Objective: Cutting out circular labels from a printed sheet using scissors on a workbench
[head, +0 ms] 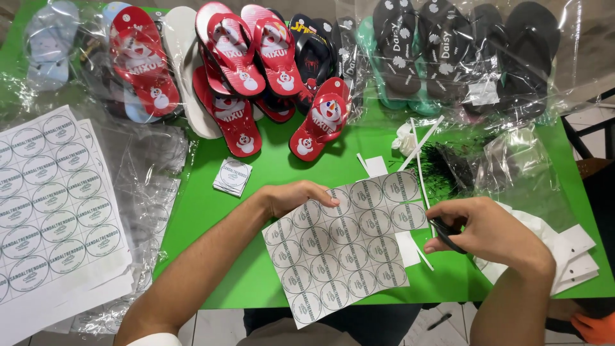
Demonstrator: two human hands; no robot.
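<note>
A white sheet of round printed labels (343, 247) lies tilted on the green table (211, 211). My left hand (295, 197) rests on the sheet's upper left edge and presses it down. My right hand (483, 230) is at the sheet's right edge, with its fingers closed on black-handled scissors (445, 232). Thin white paper strips (419, 144) lie just beyond the sheet.
A stack of full label sheets (54, 211) sits at the left on clear plastic bags. A small pile of cut labels (232, 175) lies mid-table. Red flip-flops (230, 64) and bagged black flip-flops (448, 54) line the far side. Paper offcuts (576, 256) are at the right.
</note>
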